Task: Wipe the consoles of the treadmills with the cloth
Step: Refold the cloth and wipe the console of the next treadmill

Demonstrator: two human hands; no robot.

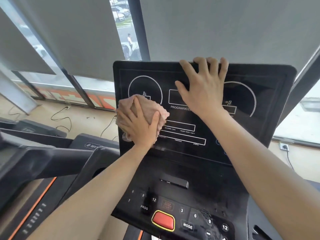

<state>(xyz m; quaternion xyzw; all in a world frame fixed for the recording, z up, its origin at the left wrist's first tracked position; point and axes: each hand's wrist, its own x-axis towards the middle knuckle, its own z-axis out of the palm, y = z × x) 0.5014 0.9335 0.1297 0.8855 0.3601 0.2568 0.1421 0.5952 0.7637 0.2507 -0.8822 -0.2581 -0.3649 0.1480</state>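
The black treadmill console [259, 94] fills the middle of the view, its glossy display panel tilted toward me. My left hand [138, 125] presses a bunched pink cloth [149, 104] flat against the panel's left side, below the left white circle. My right hand [204, 87] lies over the upper middle of the panel, fingers hooked over its top edge. Below the display is the button deck [190, 215] with a red stop button [163, 221].
A second treadmill [34, 161] stands on the left with black handrails and an orange stripe. Cables [60, 116] lie on the tan floor by the windows. Grey roller blinds [78, 35] hang ahead. A wall socket [284, 146] sits at the right.
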